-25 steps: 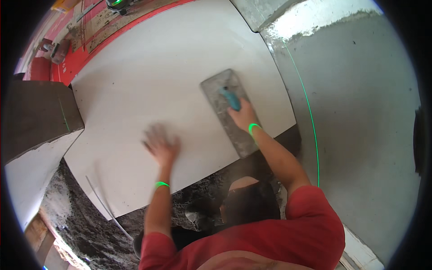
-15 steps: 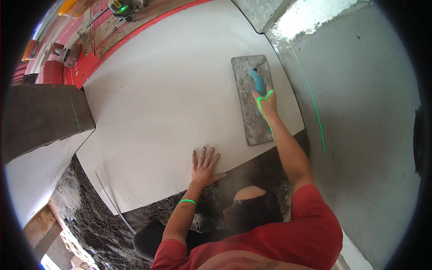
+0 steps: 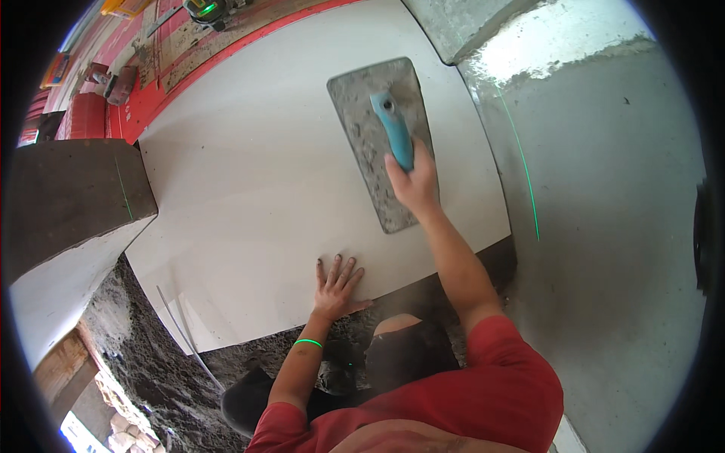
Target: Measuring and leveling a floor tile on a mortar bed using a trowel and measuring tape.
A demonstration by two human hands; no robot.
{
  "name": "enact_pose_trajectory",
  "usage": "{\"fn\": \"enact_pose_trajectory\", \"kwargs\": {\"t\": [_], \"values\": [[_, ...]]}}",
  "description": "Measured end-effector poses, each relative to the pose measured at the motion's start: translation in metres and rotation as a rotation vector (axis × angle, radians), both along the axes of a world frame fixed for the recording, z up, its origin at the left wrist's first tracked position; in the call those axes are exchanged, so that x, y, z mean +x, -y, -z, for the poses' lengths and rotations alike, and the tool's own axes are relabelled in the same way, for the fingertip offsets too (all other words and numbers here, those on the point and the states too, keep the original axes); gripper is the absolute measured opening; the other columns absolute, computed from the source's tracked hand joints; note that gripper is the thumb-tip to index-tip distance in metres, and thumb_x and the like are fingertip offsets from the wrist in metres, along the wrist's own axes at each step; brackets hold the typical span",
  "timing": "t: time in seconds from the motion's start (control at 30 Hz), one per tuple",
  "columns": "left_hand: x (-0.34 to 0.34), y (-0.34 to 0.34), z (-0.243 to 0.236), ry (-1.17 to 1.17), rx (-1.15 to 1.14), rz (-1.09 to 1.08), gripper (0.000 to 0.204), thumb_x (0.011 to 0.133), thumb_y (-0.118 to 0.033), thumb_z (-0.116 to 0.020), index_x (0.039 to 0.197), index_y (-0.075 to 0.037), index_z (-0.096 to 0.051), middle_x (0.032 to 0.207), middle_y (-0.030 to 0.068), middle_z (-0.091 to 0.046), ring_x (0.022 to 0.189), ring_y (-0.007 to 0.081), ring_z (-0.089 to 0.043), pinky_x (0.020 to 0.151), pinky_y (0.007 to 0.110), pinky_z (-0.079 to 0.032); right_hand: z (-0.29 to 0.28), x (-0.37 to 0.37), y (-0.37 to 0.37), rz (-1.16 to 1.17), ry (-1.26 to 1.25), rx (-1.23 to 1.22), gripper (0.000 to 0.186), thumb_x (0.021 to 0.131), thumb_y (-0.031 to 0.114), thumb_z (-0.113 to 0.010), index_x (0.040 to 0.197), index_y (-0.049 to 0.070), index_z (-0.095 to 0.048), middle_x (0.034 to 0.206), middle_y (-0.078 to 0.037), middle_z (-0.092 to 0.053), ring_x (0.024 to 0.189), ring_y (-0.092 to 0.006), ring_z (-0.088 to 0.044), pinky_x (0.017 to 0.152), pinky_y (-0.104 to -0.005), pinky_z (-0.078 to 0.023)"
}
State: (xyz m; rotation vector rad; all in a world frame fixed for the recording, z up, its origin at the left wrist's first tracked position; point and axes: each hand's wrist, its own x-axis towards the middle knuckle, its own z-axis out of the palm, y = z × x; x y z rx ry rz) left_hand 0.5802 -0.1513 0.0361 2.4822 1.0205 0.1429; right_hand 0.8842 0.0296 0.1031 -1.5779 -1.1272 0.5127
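A large white tile [image 3: 242, 181] lies in front of me. My right hand [image 3: 415, 177] is closed on the teal handle of a grey rectangular float [image 3: 355, 121] with a mottled, dusty top, which is over the tile's upper right part. My left hand [image 3: 338, 293] lies open on the tile's near edge, fingers spread and pointing away from me, a green laser line across my wrist. Under that edge shows dark, rough mortar [image 3: 128, 340]. A thin curved strip [image 3: 177, 325] is at the near left corner.
A grey wall [image 3: 604, 226] with a green laser line runs along the right. A dark block [image 3: 75, 189] borders the left. Beyond the tile are a red board [image 3: 117, 121], a green-lit laser level [image 3: 208, 15], yellow containers [image 3: 124, 7] and a small dusty tool [image 3: 119, 87].
Since the earliest frame, my left hand has moved down and right to the tile's edge. The float in my right hand swung right, then moved up and left over the tile.
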Motion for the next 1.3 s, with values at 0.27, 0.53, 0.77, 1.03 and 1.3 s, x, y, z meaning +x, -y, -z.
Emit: {"fn": "enact_pose_trajectory", "kwargs": {"t": [0.27, 0.53, 0.77, 1.03, 1.3], "values": [[0.004, -0.001, 0.002, -0.046, -0.051, 0.023, 0.095, 0.069, -0.074, -0.078, 0.148, -0.022, -0.061, 0.165, 0.0057, -0.046, 0.159, 0.0355, -0.03, 0.122, 0.079, -0.012, 0.057, -0.01, -0.043, -0.113, 0.059, -0.186, 0.04, 0.087, 0.022, -0.076, 0.115, -0.002, -0.062, 0.083, -0.025, -0.068, 0.078, -0.0477, -0.069, 0.067, -0.053, -0.053], [0.013, -0.003, 0.009, -0.039, -0.034, 0.073, 0.098, 0.068, -0.078, -0.076, 0.148, -0.022, -0.062, 0.166, 0.006, -0.044, 0.159, 0.0368, -0.03, 0.123, 0.08, -0.01, 0.049, -0.02, -0.061, -0.146, 0.094, -0.342, 0.028, 0.089, 0.021, -0.074, 0.098, -0.001, -0.059, 0.079, -0.023, -0.066, 0.073, -0.0415, -0.068, 0.064, -0.0494, -0.053], [0.006, 0.0, 0.005, -0.028, -0.007, 0.068, 0.103, 0.069, -0.079, -0.075, 0.153, -0.023, -0.056, 0.168, 0.0058, -0.041, 0.16, 0.0357, -0.028, 0.123, 0.079, -0.01, 0.031, -0.048, -0.024, -0.118, -0.023, 0.001, 0.03, 0.087, 0.021, -0.073, 0.101, -0.004, -0.062, 0.087, -0.029, -0.069, 0.084, -0.0502, -0.069, 0.072, -0.0525, -0.055], [0.012, -0.014, -0.012, -0.147, -0.135, 0.13, 0.117, 0.072, -0.084, -0.07, 0.167, -0.025, -0.034, 0.175, 0.0019, -0.028, 0.163, 0.0342, -0.017, 0.125, 0.077, -0.002, 0.086, -0.031, -0.135, -0.149, 0.2, -0.33, 0.038, 0.083, 0.032, -0.072, 0.092, -0.005, -0.066, 0.092, -0.032, -0.071, 0.093, -0.052, -0.069, 0.08, -0.0592, -0.054], [-0.195, -0.159, -0.017, -0.499, -0.036, -0.502, 0.134, 0.07, -0.089, -0.07, 0.172, -0.022, -0.013, 0.18, 0.0063, -0.001, 0.164, 0.0422, 0.003, 0.115, 0.087, -0.007, 0.094, -0.046, -0.142, -0.188, 0.107, -0.388, 0.041, 0.082, 0.033, -0.075, 0.089, -0.006, -0.065, 0.082, -0.025, -0.07, 0.08, -0.0391, -0.071, 0.072, -0.0506, -0.053]]}}
